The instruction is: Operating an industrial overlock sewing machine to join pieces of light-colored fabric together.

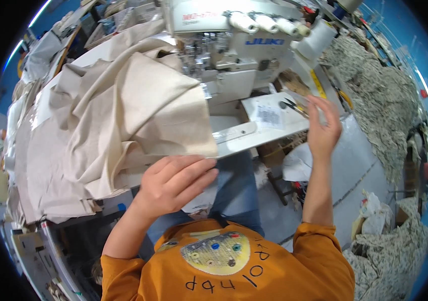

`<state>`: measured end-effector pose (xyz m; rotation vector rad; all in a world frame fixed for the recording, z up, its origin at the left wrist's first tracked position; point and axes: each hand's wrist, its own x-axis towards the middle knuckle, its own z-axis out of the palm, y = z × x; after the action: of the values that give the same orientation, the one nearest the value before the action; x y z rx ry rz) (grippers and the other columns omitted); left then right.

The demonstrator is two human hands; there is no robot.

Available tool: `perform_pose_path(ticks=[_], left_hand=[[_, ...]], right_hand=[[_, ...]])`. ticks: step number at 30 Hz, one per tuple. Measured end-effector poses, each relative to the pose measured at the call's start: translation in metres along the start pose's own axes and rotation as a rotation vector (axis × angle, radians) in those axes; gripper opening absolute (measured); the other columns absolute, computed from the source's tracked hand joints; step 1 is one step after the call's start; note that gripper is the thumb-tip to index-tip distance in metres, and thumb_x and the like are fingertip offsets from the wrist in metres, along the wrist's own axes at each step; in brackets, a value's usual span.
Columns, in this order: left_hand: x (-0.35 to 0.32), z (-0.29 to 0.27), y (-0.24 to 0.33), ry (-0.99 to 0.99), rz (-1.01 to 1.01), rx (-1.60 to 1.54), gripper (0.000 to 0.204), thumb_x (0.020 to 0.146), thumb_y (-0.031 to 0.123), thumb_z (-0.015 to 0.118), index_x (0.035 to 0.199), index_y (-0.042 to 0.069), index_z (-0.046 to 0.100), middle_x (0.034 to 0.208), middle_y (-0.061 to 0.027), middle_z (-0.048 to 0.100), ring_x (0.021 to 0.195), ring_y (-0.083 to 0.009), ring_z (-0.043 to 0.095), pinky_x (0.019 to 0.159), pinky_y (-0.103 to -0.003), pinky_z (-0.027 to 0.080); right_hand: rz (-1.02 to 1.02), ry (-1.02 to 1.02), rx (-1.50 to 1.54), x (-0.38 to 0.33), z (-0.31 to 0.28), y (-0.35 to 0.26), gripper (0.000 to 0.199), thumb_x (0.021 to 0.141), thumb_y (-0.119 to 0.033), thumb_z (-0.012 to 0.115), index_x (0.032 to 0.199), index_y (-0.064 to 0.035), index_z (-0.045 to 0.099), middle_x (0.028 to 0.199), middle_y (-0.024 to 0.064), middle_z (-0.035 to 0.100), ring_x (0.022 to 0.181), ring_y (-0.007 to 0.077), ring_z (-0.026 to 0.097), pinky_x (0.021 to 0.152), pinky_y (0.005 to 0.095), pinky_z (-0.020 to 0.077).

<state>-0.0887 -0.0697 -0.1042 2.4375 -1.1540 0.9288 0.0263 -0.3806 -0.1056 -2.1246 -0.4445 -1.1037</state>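
Cream woven fabric [169, 118], matte and plain, in rounded, rumpled folds on the left of a smooth white sewing table [234, 144], with a straight right edge near the glossy overlock sewing machine [261, 52]. At its front corner, left hand [174, 183] with loosely curved fingers together; impossible to tell any pinch. Right hand [325, 125] half-curled beside dark-bladed thread snips [294, 106]; hold unclear.
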Motion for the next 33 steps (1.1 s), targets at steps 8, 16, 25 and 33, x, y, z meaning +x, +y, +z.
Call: perform_pose_path(ticks=[8, 16, 25, 33], left_hand=[[0.013, -0.007, -0.017, 0.172, 0.098, 0.283, 0.019, 0.086, 0.014, 0.064, 0.103, 0.018, 0.07, 0.122, 0.0008, 0.065, 0.112, -0.018, 0.063, 0.1, -0.038, 0.048], [0.016, -0.026, -0.031, 0.052, 0.251, 0.338, 0.018, 0.085, 0.012, 0.059, 0.098, 0.01, 0.071, 0.107, -0.0045, 0.07, 0.105, -0.0216, 0.067, 0.089, -0.033, 0.053], [0.036, -0.012, -0.051, -0.034, 0.088, 0.383, 0.023, 0.08, 0.01, 0.059, 0.099, 0.001, 0.069, 0.106, -0.0101, 0.068, 0.105, -0.025, 0.066, 0.085, -0.034, 0.056], [0.035, -0.006, -0.051, -0.101, -0.012, 0.318, 0.03, 0.077, 0.008, 0.061, 0.104, 0.002, 0.07, 0.107, -0.0101, 0.069, 0.103, -0.0263, 0.068, 0.082, -0.032, 0.055]], right_hand=[[0.761, -0.814, 1.189, -0.017, 0.031, -0.106, 0.042, 0.086, 0.002, 0.067, 0.123, -0.002, 0.049, 0.087, 0.0005, 0.062, 0.079, 0.0071, 0.059, 0.072, 0.0214, 0.0471], [0.782, -0.737, 1.303, -0.025, 0.056, -0.119, 0.037, 0.088, -0.001, 0.067, 0.121, 0.0013, 0.051, 0.09, 0.0028, 0.063, 0.082, 0.0075, 0.06, 0.073, 0.0214, 0.0479], [0.56, -0.287, 0.763, -0.042, 0.086, -0.105, 0.043, 0.087, -0.014, 0.072, 0.123, 0.0001, 0.054, 0.109, 0.0061, 0.067, 0.072, 0.0037, 0.053, 0.06, 0.0173, 0.0424], [0.835, -0.575, 1.078, -0.049, 0.09, -0.111, 0.034, 0.091, -0.018, 0.07, 0.117, 0.002, 0.06, 0.095, 0.0014, 0.066, 0.068, -0.0003, 0.051, 0.059, 0.0163, 0.042]])
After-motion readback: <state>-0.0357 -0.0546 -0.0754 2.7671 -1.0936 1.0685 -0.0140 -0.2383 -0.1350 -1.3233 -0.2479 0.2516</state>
